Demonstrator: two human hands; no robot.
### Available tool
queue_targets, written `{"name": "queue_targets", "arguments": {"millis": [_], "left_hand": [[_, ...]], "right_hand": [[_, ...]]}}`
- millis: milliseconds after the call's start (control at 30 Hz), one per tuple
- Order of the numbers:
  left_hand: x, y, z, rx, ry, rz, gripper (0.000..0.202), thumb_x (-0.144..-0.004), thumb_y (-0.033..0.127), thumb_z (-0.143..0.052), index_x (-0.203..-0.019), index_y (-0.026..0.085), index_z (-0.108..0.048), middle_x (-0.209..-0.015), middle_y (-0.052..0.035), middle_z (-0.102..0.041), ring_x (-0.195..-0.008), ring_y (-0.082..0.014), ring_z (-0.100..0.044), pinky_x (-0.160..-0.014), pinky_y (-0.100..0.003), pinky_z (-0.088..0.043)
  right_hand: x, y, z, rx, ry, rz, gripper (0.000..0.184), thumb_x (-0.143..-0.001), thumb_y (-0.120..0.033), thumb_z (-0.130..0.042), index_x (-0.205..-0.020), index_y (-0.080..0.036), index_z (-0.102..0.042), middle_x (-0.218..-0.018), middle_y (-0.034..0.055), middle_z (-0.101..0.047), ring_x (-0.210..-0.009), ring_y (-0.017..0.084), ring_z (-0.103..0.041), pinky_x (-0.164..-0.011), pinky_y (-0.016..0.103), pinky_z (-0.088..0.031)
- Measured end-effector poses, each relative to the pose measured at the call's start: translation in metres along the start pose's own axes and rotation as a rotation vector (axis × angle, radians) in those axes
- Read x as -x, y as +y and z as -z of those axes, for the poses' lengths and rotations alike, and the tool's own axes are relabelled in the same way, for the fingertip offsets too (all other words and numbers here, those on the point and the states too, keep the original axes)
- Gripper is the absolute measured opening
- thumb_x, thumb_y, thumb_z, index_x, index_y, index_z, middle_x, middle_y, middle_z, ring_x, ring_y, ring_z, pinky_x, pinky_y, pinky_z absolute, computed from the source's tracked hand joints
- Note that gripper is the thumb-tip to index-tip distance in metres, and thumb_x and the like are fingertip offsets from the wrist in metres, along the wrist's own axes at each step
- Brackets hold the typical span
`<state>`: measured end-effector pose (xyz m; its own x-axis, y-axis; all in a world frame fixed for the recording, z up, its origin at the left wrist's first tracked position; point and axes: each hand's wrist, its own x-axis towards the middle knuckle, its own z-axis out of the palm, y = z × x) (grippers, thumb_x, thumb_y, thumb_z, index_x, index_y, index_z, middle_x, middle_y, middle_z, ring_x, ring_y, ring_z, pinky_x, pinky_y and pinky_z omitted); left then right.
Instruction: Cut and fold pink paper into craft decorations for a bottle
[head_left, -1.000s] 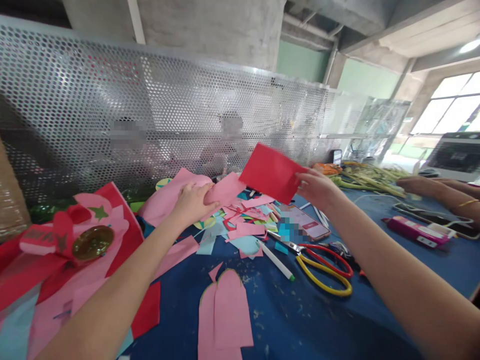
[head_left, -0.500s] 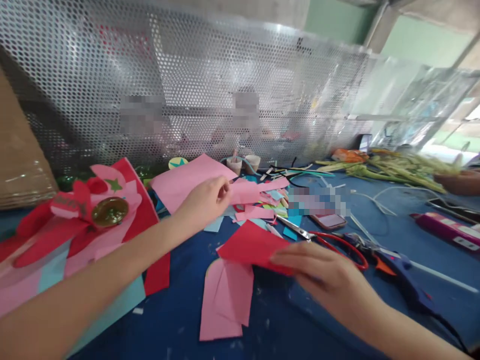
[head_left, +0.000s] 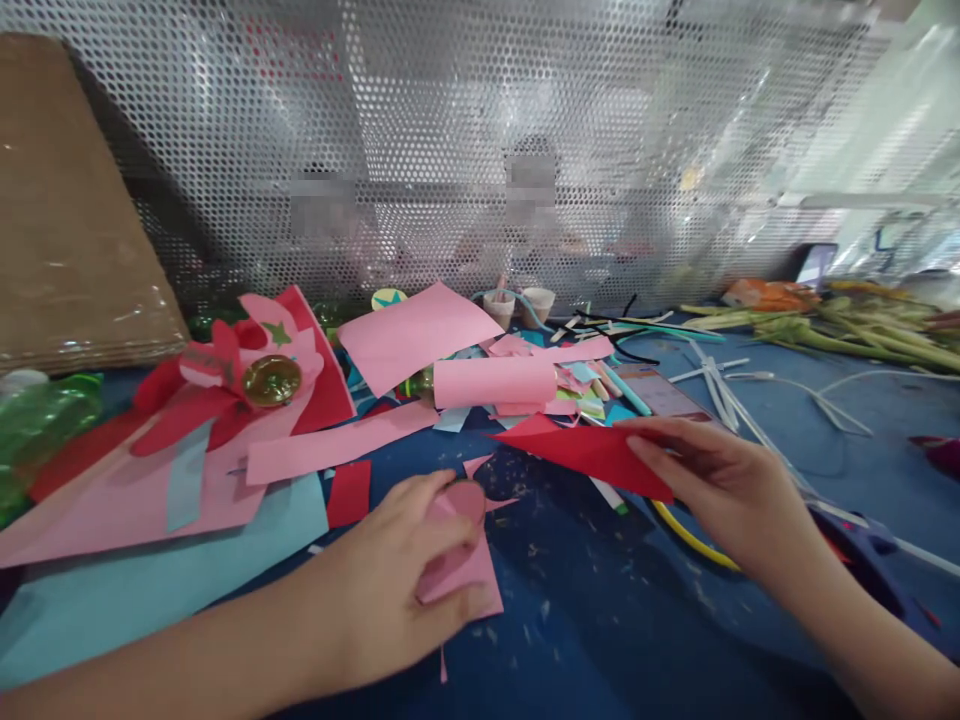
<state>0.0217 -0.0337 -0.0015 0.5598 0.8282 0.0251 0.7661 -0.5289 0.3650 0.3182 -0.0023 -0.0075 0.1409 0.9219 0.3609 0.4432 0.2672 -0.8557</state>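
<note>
My right hand [head_left: 712, 470] pinches a red paper piece [head_left: 581, 455] by its right end, raised above the blue table. My left hand [head_left: 420, 570] curls over some pink paper pieces [head_left: 476, 575] in front of me, thumb on one side and fingers on the other. One of these has a rounded end with a dark rim; my fingers partly cover it. Beyond my hands lies a pink-wrapped bottle [head_left: 495, 383], with a long pink strip [head_left: 337, 440] at its left. A small red scrap [head_left: 349, 493] is near my left wrist.
Left, a red and pink paper flower [head_left: 274, 380] lies on coloured sheets beside a green bottle [head_left: 52, 420]. Cardboard [head_left: 75, 200] leans behind it. White sticks [head_left: 724, 385], paper scraps and a blue glue gun [head_left: 862, 560] are at right. A perforated screen [head_left: 450, 130] stands behind.
My left hand has come back and down from the pink paper pile to the pink pieces nearer me. My right hand has lifted the red paper away from them. The view has turned right-to-left.
</note>
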Motion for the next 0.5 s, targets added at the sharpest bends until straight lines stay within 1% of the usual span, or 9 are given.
{"name": "queue_targets", "arguments": {"millis": [33,67,100,133,200,267,333,433,500], "left_hand": [[-0.004,0.0,0.002,0.025,0.002,0.018,0.02,-0.086,0.038,-0.055,-0.096,0.028,-0.069,-0.139,-0.0109,-0.051,-0.127,-0.0333,-0.049,-0.098,-0.051,-0.048],[-0.007,-0.001,0.004,0.045,-0.008,0.028,0.016,-0.086,0.028,-0.053,-0.092,0.027,-0.068,-0.133,-0.0092,-0.054,-0.123,-0.0301,-0.052,-0.096,-0.047,-0.049],[-0.01,-0.002,0.005,0.063,-0.026,0.037,0.02,-0.083,0.02,-0.051,-0.093,0.027,-0.067,-0.126,-0.0076,-0.057,-0.119,-0.0272,-0.054,-0.093,-0.043,-0.05],[-0.013,-0.003,0.006,0.082,-0.04,0.051,0.03,-0.078,0.012,-0.05,-0.098,0.028,-0.065,-0.122,-0.0062,-0.057,-0.115,-0.0249,-0.055,-0.091,-0.04,-0.051],[-0.018,-0.003,0.008,0.129,-0.071,0.105,0.054,-0.068,0.005,-0.048,-0.114,0.032,-0.059,-0.116,-0.0037,-0.058,-0.106,-0.0218,-0.058,-0.085,-0.035,-0.052],[-0.021,-0.002,0.011,0.168,-0.126,0.166,0.068,-0.063,0.006,-0.048,-0.125,0.035,-0.052,-0.112,-0.002,-0.059,-0.092,-0.0196,-0.062,-0.074,-0.03,-0.052],[-0.024,0.0,0.018,0.189,-0.178,0.198,0.071,-0.063,0.007,-0.048,-0.128,0.035,-0.049,-0.103,0.0001,-0.062,-0.08,-0.0169,-0.063,-0.064,-0.024,-0.05],[-0.03,-0.005,0.038,0.204,-0.275,0.197,0.063,-0.067,0.012,-0.051,-0.126,0.033,-0.051,-0.09,0.0029,-0.066,-0.068,-0.0153,-0.062,-0.055,-0.021,-0.045],[-0.037,-0.016,0.057,0.204,-0.346,0.2,0.056,-0.071,0.022,-0.055,-0.126,0.032,-0.051,-0.082,0.0036,-0.068,-0.06,-0.0156,-0.06,-0.049,-0.022,-0.042]], "right_hand": [[0.0,0.001,0.001,0.003,-0.005,0.003,0.018,-0.07,-0.037,-0.069,-0.083,-0.027,-0.078,-0.07,0.0007,-0.074,-0.06,0.02,-0.068,-0.051,0.027,-0.055],[0.001,0.002,0.002,0.008,-0.008,0.003,0.018,-0.07,-0.038,-0.069,-0.083,-0.027,-0.078,-0.069,0.0004,-0.073,-0.06,0.02,-0.068,-0.052,0.027,-0.055],[0.001,0.003,0.003,0.01,-0.007,0.0,0.018,-0.07,-0.038,-0.069,-0.082,-0.027,-0.077,-0.069,0.0003,-0.073,-0.061,0.02,-0.068,-0.052,0.027,-0.055],[0.0,0.003,0.004,0.009,0.0,-0.007,0.018,-0.07,-0.038,-0.069,-0.082,-0.027,-0.077,-0.069,0.0005,-0.073,-0.061,0.02,-0.068,-0.052,0.027,-0.055],[0.0,0.005,0.005,-0.001,0.012,-0.029,0.02,-0.069,-0.04,-0.071,-0.083,-0.028,-0.077,-0.073,0.0013,-0.075,-0.063,0.02,-0.069,-0.054,0.028,-0.056],[0.0,0.006,0.006,-0.013,0.023,-0.054,0.022,-0.066,-0.041,-0.071,-0.082,-0.027,-0.078,-0.074,0.0023,-0.076,-0.063,0.021,-0.069,-0.055,0.029,-0.056],[0.0,0.006,0.008,-0.013,0.02,-0.078,0.023,-0.065,-0.041,-0.072,-0.082,-0.027,-0.078,-0.075,0.0031,-0.076,-0.064,0.021,-0.07,-0.056,0.029,-0.057],[-0.001,0.006,0.011,0.019,-0.002,-0.081,0.023,-0.065,-0.04,-0.072,-0.083,-0.027,-0.079,-0.077,0.004,-0.077,-0.066,0.022,-0.071,-0.059,0.028,-0.057],[-0.002,0.005,0.013,0.025,0.011,-0.082,0.024,-0.064,-0.04,-0.073,-0.083,-0.027,-0.079,-0.076,0.0043,-0.077,-0.065,0.022,-0.071,-0.058,0.028,-0.057]]}}
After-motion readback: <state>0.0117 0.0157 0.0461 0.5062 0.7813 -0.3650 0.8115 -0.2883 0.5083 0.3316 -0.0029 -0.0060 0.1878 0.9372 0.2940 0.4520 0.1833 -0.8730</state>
